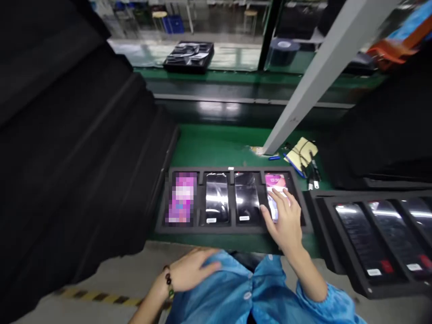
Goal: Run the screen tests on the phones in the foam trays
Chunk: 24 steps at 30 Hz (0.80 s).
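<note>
A black foam tray (216,229) lies on the green bench with smartphones in its slots. My right hand (285,216) is over the rightmost phone (275,180), fingers spread and fingertips at its lit screen, which shows a clock. To its left are two dark-screened phones, one (247,195) beside the hand's thumb and another (217,195) farther left, each with a small white label. The leftmost slot has a phone (182,198) whose pink-purple screen is blurred into blocks. My left hand (194,270), a beaded bracelet at its wrist, rests against the blue garment, fingers loosely stretched out.
On the right, a second black tray (362,288) holds several dark phones. A grey post (303,90) rises behind the first tray. Near its foot lie a blue pen (274,158), a yellow cloth (300,153) and cables (313,173). Black curtains (84,135) hang at both sides.
</note>
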Available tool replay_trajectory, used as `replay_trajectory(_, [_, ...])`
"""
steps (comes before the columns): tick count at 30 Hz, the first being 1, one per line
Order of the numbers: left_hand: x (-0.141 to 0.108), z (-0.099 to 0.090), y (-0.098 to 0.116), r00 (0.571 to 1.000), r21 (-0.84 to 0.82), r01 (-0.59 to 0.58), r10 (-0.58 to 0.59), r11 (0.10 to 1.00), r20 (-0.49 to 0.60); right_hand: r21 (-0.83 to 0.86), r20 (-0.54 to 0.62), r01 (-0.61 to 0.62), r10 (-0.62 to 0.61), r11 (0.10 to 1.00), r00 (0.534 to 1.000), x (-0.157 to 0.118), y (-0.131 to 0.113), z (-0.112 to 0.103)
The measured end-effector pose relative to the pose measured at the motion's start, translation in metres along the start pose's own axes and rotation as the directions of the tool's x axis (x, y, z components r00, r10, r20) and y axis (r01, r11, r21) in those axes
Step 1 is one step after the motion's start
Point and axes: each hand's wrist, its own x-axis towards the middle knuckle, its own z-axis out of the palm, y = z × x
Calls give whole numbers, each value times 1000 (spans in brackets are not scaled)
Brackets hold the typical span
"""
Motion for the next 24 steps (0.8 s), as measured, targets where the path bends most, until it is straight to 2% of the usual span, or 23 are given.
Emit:
replay_trajectory(2, [-22,-3,20,984,-109,-146,156,983,90,64,62,46,-50,997,997,1,-7,1])
replay_trajectory(3, [-24,-9,30,973,-129,-218,226,967,42,83,90,62,-69,995,994,2,-11,3])
replay_trajectory(4, [-21,-16,38,963,-112,-265,258,958,-72,94,108,70,-80,993,991,3,-16,5])
replay_trajectory(5, [-13,-23,43,934,-16,-252,239,968,-265,98,118,70,-81,993,990,4,-20,7])
replay_trajectory(6, [1,-29,45,851,104,-188,215,977,-479,100,116,63,-75,993,990,6,-23,10])
replay_trajectory(7, [17,-34,46,743,202,-79,193,976,-641,104,111,52,-63,993,992,8,-26,13])
replay_trajectory(8, [37,-38,44,648,260,49,167,964,-743,112,107,39,-51,993,993,9,-28,16])
replay_trajectory(9, [56,-40,43,596,304,150,160,941,-787,122,104,31,-43,992,994,11,-30,18])
replay_trajectory(10, [76,-40,41,573,347,220,166,912,-802,133,99,27,-40,991,994,11,-31,20])
replay_trajectory(13, [120,-38,43,570,438,377,169,816,-805,161,65,47,-58,986,996,10,-31,22])
replay_trajectory(15, [136,-36,47,543,463,447,178,765,-820,168,35,63,-70,984,997,9,-31,24])
replay_trajectory(18, [144,-36,51,516,489,508,205,709,-832,168,3,68,-70,983,998,8,-31,27])
replay_trajectory(24, [147,-36,54,548,547,580,208,604,-810,189,-53,102,-94,977,994,10,-32,29])
